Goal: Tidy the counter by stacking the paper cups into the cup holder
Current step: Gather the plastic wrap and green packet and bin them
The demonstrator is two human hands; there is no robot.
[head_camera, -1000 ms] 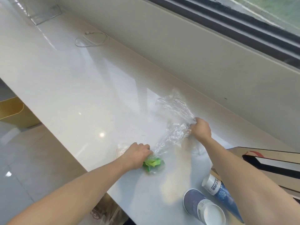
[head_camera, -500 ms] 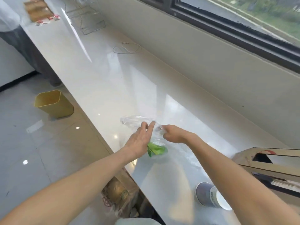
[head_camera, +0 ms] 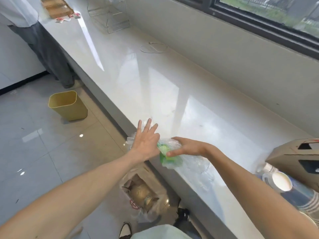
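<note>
A crumpled clear plastic wrapper with a green end [head_camera: 170, 156] lies at the front edge of the white counter [head_camera: 172, 80]. My right hand [head_camera: 187, 147] grips it between thumb and fingers. My left hand [head_camera: 146, 140] hovers just left of it, fingers spread, palm down. Blue paper cups with white insides [head_camera: 280, 181] lie on their side at the right, next to the brown cardboard cup holder [head_camera: 293, 155].
A yellow waste bin [head_camera: 68, 105] stands on the floor, left of the counter. A plastic bag of rubbish [head_camera: 143, 195] sits below the counter edge. Another person [head_camera: 38, 42] stands far left. A wire rack [head_camera: 112, 16] and a cable [head_camera: 153, 47] lie farther along the counter.
The wrapper has been gathered into a bundle and drawn to the counter's front edge. My left hand let go of its green end and spread open. The view lifted toward the room.
</note>
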